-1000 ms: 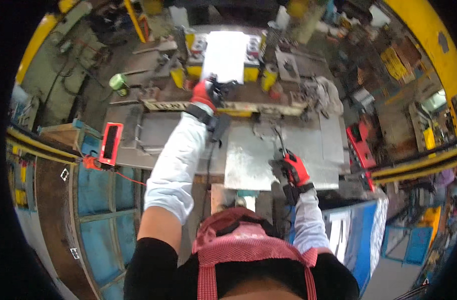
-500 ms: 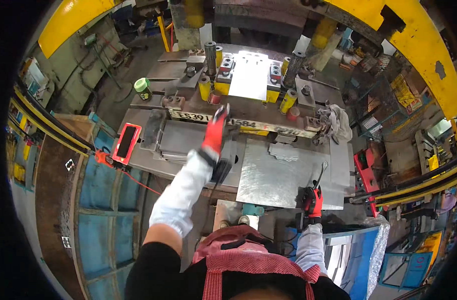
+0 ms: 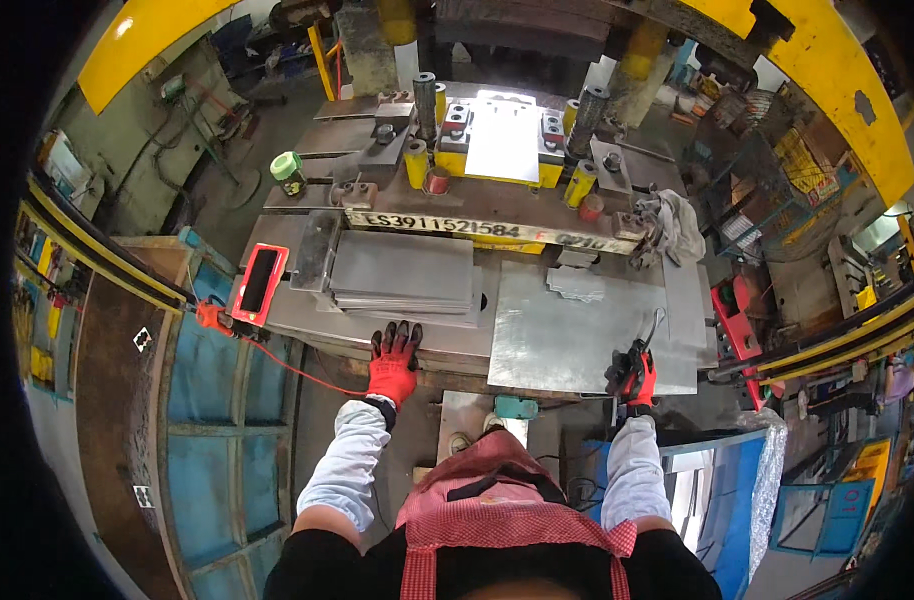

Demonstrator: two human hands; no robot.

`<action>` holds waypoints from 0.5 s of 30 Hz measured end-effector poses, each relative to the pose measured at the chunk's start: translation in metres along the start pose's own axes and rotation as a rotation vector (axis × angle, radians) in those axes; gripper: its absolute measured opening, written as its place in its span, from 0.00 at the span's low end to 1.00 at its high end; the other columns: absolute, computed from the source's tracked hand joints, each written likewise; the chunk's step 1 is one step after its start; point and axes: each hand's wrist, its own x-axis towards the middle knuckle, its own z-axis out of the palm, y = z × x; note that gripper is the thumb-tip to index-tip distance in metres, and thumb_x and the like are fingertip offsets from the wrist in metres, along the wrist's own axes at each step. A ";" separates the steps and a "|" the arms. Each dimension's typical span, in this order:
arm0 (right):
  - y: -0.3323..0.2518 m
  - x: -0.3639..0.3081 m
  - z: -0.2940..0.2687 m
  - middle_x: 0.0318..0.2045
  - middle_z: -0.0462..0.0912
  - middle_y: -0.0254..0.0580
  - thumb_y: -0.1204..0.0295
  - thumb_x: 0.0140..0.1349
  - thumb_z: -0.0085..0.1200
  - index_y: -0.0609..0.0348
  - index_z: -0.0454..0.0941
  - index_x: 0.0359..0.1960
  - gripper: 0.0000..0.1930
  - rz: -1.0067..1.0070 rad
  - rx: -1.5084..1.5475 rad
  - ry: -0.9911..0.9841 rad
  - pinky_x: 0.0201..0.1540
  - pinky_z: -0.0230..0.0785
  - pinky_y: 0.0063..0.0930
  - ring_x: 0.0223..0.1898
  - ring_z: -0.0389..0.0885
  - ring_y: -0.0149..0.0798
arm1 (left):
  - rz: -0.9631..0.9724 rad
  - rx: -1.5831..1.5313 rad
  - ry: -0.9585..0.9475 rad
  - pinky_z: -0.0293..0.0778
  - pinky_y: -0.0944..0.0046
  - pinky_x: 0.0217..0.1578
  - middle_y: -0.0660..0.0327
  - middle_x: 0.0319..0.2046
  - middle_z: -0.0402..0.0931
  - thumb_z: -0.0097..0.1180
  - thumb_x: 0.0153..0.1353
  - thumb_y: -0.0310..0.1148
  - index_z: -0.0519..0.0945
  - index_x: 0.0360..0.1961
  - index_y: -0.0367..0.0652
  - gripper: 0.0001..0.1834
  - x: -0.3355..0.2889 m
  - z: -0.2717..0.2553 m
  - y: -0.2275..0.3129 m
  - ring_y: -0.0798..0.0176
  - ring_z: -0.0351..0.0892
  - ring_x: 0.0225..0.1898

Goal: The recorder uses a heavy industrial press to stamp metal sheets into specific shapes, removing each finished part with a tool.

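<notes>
My left hand (image 3: pixel 394 365), in a red glove with dark fingertips, rests at the front edge of the press table with its fingers spread and nothing in them. Just beyond it lies a stack of grey metal sheets (image 3: pixel 402 265). My right hand (image 3: pixel 637 378), gloved alike, is closed around a slim metal hand tool (image 3: pixel 656 326) with a widened tip; its exact kind is unclear. That hand is over the near right part of a large flat metal plate (image 3: pixel 567 345). A few small metal strips (image 3: pixel 575 285) lie on the plate's far side. A bright metal sheet (image 3: pixel 504 140) sits in the die.
Yellow and dark guide posts (image 3: pixel 417 163) flank the die. A red-framed phone-like device (image 3: pixel 258 284) and a green-lidded jar (image 3: pixel 287 172) stand left. A rag (image 3: pixel 670 228) hangs at the table's right. Blue bins (image 3: pixel 192 380) stand lower left; a red rack (image 3: pixel 735 325) is at right.
My left hand has drawn back from above the sheet stack, near the die's front bar, to the table's front edge, and its fingers have spread. My right hand keeps the tool, nearly in place.
</notes>
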 end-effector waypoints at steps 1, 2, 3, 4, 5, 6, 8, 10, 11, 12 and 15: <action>0.001 0.001 -0.001 0.21 0.74 0.43 0.67 0.57 0.50 0.52 0.65 0.35 0.09 -0.002 -0.022 0.005 0.15 0.65 0.33 0.13 0.69 0.38 | -0.019 -0.059 -0.014 0.40 0.46 0.62 0.58 0.59 0.56 0.51 0.49 0.35 0.55 0.62 0.57 0.36 0.000 -0.009 0.004 0.51 0.47 0.64; 0.002 0.001 -0.002 0.21 0.74 0.43 0.67 0.57 0.49 0.52 0.65 0.36 0.09 -0.004 -0.045 0.011 0.15 0.66 0.34 0.13 0.70 0.38 | -0.018 -0.058 -0.016 0.40 0.46 0.62 0.58 0.59 0.56 0.51 0.49 0.35 0.55 0.62 0.57 0.36 0.000 -0.008 0.002 0.51 0.47 0.64; 0.003 0.004 -0.002 0.21 0.74 0.43 0.67 0.57 0.49 0.52 0.65 0.36 0.09 -0.003 -0.044 0.014 0.15 0.66 0.34 0.13 0.70 0.38 | -0.026 -0.039 -0.053 0.39 0.46 0.62 0.57 0.60 0.55 0.51 0.50 0.37 0.56 0.62 0.56 0.35 0.000 -0.005 -0.001 0.51 0.45 0.64; 0.003 0.005 -0.002 0.21 0.74 0.43 0.67 0.57 0.49 0.53 0.65 0.35 0.09 0.001 -0.052 0.017 0.15 0.66 0.34 0.13 0.71 0.39 | -0.034 -0.023 -0.093 0.38 0.47 0.62 0.56 0.60 0.54 0.51 0.50 0.38 0.57 0.61 0.55 0.35 0.000 -0.005 0.000 0.50 0.43 0.65; 0.003 0.005 -0.003 0.21 0.74 0.43 0.67 0.57 0.49 0.53 0.65 0.35 0.09 0.004 -0.061 0.022 0.15 0.67 0.34 0.14 0.72 0.40 | -0.026 -0.051 -0.057 0.39 0.47 0.62 0.55 0.59 0.56 0.51 0.50 0.38 0.60 0.60 0.54 0.33 0.000 -0.008 0.001 0.51 0.44 0.65; 0.003 0.004 -0.005 0.21 0.74 0.43 0.67 0.57 0.49 0.53 0.65 0.35 0.09 0.006 -0.064 0.028 0.15 0.67 0.34 0.14 0.72 0.40 | -0.024 -0.055 -0.063 0.39 0.47 0.62 0.55 0.59 0.56 0.51 0.50 0.38 0.60 0.60 0.54 0.33 -0.002 -0.003 0.000 0.51 0.44 0.65; 0.003 0.005 0.002 0.20 0.74 0.43 0.67 0.57 0.49 0.54 0.65 0.34 0.09 0.005 -0.067 0.024 0.15 0.67 0.34 0.14 0.72 0.40 | -0.024 -0.030 -0.019 0.38 0.47 0.63 0.55 0.59 0.57 0.51 0.50 0.39 0.62 0.59 0.54 0.32 0.001 0.002 -0.006 0.51 0.45 0.65; 0.002 0.002 0.010 0.19 0.73 0.41 0.66 0.57 0.49 0.53 0.64 0.32 0.09 -0.007 -0.122 0.094 0.14 0.65 0.33 0.12 0.69 0.38 | -0.040 -0.038 -0.036 0.36 0.48 0.63 0.56 0.60 0.57 0.51 0.51 0.41 0.62 0.58 0.53 0.31 0.001 0.001 -0.005 0.51 0.45 0.65; 0.001 -0.002 0.015 0.17 0.72 0.40 0.66 0.57 0.49 0.53 0.64 0.31 0.08 -0.016 -0.087 0.073 0.14 0.64 0.32 0.12 0.68 0.37 | -0.082 -0.055 -0.115 0.36 0.48 0.63 0.56 0.60 0.57 0.51 0.51 0.41 0.63 0.58 0.53 0.30 0.002 -0.003 -0.003 0.52 0.45 0.65; -0.002 -0.004 0.019 0.16 0.70 0.39 0.66 0.57 0.49 0.53 0.63 0.30 0.08 -0.023 -0.051 0.051 0.14 0.63 0.32 0.11 0.66 0.35 | -0.124 -0.073 -0.195 0.36 0.48 0.63 0.56 0.60 0.57 0.50 0.52 0.41 0.63 0.58 0.53 0.30 0.004 -0.006 -0.002 0.52 0.44 0.65; -0.003 -0.004 0.018 0.14 0.67 0.37 0.67 0.57 0.49 0.51 0.63 0.30 0.08 -0.018 -0.053 0.046 0.14 0.61 0.31 0.11 0.64 0.34 | -0.085 -0.057 -0.140 0.36 0.48 0.63 0.56 0.60 0.57 0.51 0.52 0.41 0.63 0.58 0.53 0.30 0.002 -0.001 -0.005 0.53 0.44 0.65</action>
